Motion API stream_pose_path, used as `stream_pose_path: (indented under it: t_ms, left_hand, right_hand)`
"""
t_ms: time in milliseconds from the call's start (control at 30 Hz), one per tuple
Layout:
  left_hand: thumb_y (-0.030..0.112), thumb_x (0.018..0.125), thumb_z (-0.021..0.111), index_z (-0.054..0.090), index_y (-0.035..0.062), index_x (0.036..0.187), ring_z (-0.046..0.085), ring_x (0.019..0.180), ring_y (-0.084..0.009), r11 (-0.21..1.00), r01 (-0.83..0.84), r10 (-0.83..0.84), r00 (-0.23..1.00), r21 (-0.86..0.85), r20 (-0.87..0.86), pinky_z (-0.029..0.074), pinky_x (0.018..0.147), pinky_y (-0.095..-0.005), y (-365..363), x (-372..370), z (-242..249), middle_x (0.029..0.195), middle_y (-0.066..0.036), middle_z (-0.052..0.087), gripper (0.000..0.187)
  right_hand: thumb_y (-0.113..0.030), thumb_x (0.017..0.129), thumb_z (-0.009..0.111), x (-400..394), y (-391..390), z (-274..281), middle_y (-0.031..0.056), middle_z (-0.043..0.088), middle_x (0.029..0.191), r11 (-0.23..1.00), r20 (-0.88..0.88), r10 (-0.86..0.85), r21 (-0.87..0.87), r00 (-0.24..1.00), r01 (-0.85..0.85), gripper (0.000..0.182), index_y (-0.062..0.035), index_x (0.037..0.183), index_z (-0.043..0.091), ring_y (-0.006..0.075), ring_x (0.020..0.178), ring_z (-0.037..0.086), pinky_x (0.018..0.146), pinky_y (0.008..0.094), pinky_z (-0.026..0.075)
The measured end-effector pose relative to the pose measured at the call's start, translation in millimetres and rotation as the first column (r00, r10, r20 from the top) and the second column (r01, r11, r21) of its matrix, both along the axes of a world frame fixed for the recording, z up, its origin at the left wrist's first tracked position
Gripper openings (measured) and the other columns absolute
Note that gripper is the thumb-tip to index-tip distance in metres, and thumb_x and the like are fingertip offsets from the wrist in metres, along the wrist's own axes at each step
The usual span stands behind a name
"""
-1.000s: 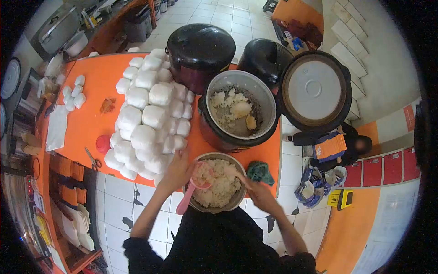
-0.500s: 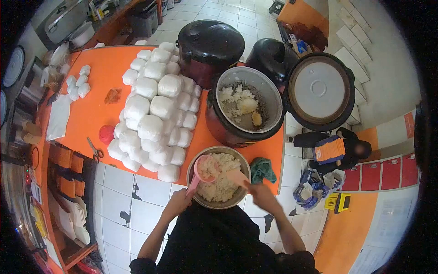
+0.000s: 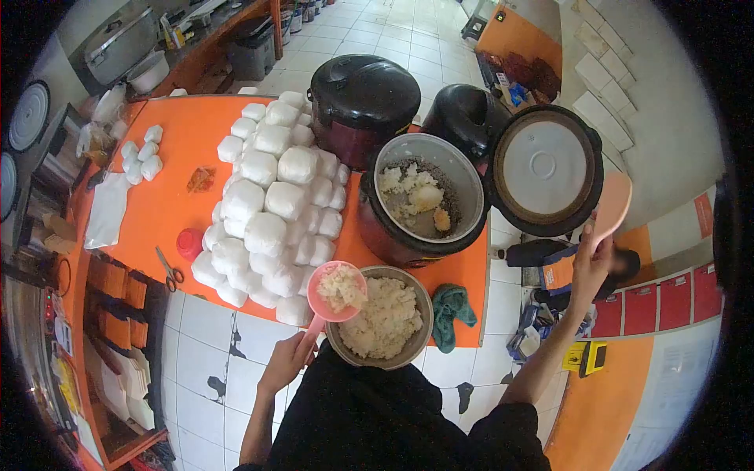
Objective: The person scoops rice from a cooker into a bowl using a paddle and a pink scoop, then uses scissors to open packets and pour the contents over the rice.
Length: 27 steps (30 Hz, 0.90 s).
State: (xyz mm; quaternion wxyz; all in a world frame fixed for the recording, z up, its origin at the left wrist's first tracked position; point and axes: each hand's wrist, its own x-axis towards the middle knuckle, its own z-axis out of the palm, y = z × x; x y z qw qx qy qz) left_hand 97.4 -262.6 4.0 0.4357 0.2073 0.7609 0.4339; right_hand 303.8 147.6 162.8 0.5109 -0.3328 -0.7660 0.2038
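Note:
My left hand [image 3: 287,363] is closed round the handle of a pink scoop [image 3: 316,314], whose cup holds cooked rice [image 3: 339,287]. The scoop is over the left rim of a metal bowl [image 3: 426,330] heaped with rice. Out to the right, my right hand [image 3: 591,263] grips a pink rice paddle [image 3: 613,202] by its handle, blade up, near the open lid [image 3: 542,165] of a rice cooker. Inside that rice cooker [image 3: 393,243], behind the bowl, some rice and a yellowish crust lie on the bottom.
Many white wrapped packs [image 3: 265,233] are piled left of the bowl on the orange table [image 3: 157,204]. A green cloth [image 3: 452,314] lies at the table's right edge; scissors [image 3: 169,269] and a red cup [image 3: 189,243] are at left. Another person [image 3: 542,255] is at the right.
My right hand has swung from the bowl up and out to the right with the paddle. The scoop has moved left and up from inside the bowl to its rim.

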Motion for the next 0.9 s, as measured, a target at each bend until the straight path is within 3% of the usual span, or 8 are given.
stream_pose_path:
  t_ms: [133, 233, 267, 367, 467, 533, 733, 900]
  left_hand:
    - [0.036, 0.094, 0.038, 0.055, -0.0009, 0.079, 0.05, 0.052, -0.0115, 0.999, -0.026, 0.025, 0.999, 0.034, 0.027, 0.041, 0.051, -0.0269, 1.6, -2.0, 11.5, 0.056, -0.005, 0.051, 0.044]
    - [0.035, 0.095, 0.037, 0.055, -0.001, 0.078, 0.049, 0.052, -0.0106, 0.996, -0.043, 0.042, 0.999, 0.072, 0.022, 0.041, 0.05, -0.0261, 4.8, -2.5, 15.0, 0.056, -0.004, 0.051, 0.043]
    - [0.034, 0.095, 0.036, 0.054, -0.001, 0.078, 0.048, 0.052, -0.0103, 0.994, -0.052, 0.052, 0.999, 0.091, 0.011, 0.04, 0.05, -0.0259, 5.5, -2.5, 15.7, 0.056, -0.004, 0.05, 0.043]
    - [0.032, 0.095, 0.036, 0.054, -0.0009, 0.079, 0.048, 0.051, -0.0102, 0.989, -0.071, 0.069, 0.997, 0.132, 0.02, 0.04, 0.05, -0.0256, 6.2, -2.3, 14.1, 0.055, -0.004, 0.05, 0.041]
    - [0.032, 0.095, 0.036, 0.054, -0.0005, 0.079, 0.048, 0.051, -0.01, 0.985, -0.075, 0.075, 0.997, 0.154, 0.004, 0.04, 0.049, -0.0252, 8.3, -1.4, 16.8, 0.055, -0.003, 0.05, 0.04]
    - [0.032, 0.095, 0.036, 0.054, -0.0003, 0.079, 0.048, 0.051, -0.0099, 0.981, -0.099, 0.096, 0.995, 0.165, 0.025, 0.04, 0.049, -0.0252, 10.2, -0.9, 7.9, 0.055, -0.003, 0.05, 0.04]
    - [0.033, 0.095, 0.036, 0.055, 0.0, 0.082, 0.049, 0.05, -0.0089, 0.972, -0.169, 0.163, 0.985, 0.162, 0.051, 0.04, 0.048, -0.0232, 21.7, 9.8, 19.4, 0.057, -0.003, 0.051, 0.041]
    - [0.034, 0.096, 0.034, 0.055, -0.0001, 0.091, 0.046, 0.048, -0.0074, 0.942, -0.25, 0.221, 0.964, 0.225, 0.147, 0.038, 0.045, -0.0199, 41.1, 16.4, 47.9, 0.06, -0.003, 0.053, 0.04]
  right_hand:
    - [-0.017, 0.088, 0.054, -2.1, -14.0, -10.5, -0.0054, 0.045, 0.066, 0.924, 0.061, 0.315, -0.245, 0.947, -0.292, 0.019, -0.0036, 0.101, 0.056, 0.0016, 0.055, 0.036, 0.046, 0.0183, 0.029]
    - [-0.014, 0.084, 0.058, -1.3, -24.0, -24.8, -0.0008, 0.055, 0.077, 0.734, 0.489, 0.678, -0.501, 0.549, -0.459, 0.026, -0.0014, 0.107, 0.059, 0.0053, 0.065, 0.047, 0.054, 0.0231, 0.039]
    - [-0.013, 0.084, 0.058, 3.4, -26.1, -40.3, 0.0031, 0.06, 0.082, 0.614, 0.418, 0.788, -0.585, 0.452, -0.531, 0.026, 0.0007, 0.106, 0.058, 0.007, 0.067, 0.051, 0.056, 0.0232, 0.043]
    - [-0.012, 0.084, 0.057, 15.1, -24.7, -71.1, 0.0064, 0.062, 0.08, 0.509, 0.455, 0.851, -0.838, 0.263, -0.197, 0.027, 0.0011, 0.108, 0.057, 0.0111, 0.066, 0.056, 0.056, 0.0255, 0.045]
    - [-0.013, 0.084, 0.056, 51.0, -8.5, -163.6, 0.009, 0.064, 0.076, 0.728, 0.72, 0.6, -0.672, 0.349, 0.137, 0.029, 0.0009, 0.109, 0.056, 0.0148, 0.066, 0.06, 0.054, 0.029, 0.046]
    - [-0.011, 0.08, 0.055, 49.1, -25.9, -218.7, 0.0128, 0.063, 0.075, 0.749, 0.588, 0.433, -0.656, 0.683, 0.089, 0.032, 0.0004, 0.11, 0.055, 0.0251, 0.066, 0.061, 0.056, 0.0354, 0.047]
    - [-0.003, 0.071, 0.05, 30.9, -51.8, -296.8, 0.0201, 0.062, 0.079, 0.984, 0.72, 0.145, -0.178, 0.679, -0.021, 0.029, -0.0003, 0.1, 0.056, 0.0434, 0.074, 0.057, 0.072, 0.0478, 0.045]
    - [-0.01, 0.077, 0.049, 32.3, -30.9, -152.5, 0.0148, 0.062, 0.075, 0.697, 0.639, 0.686, -0.715, 0.349, -0.06, 0.026, 0.0018, 0.1, 0.056, 0.0275, 0.068, 0.061, 0.065, 0.0383, 0.048]
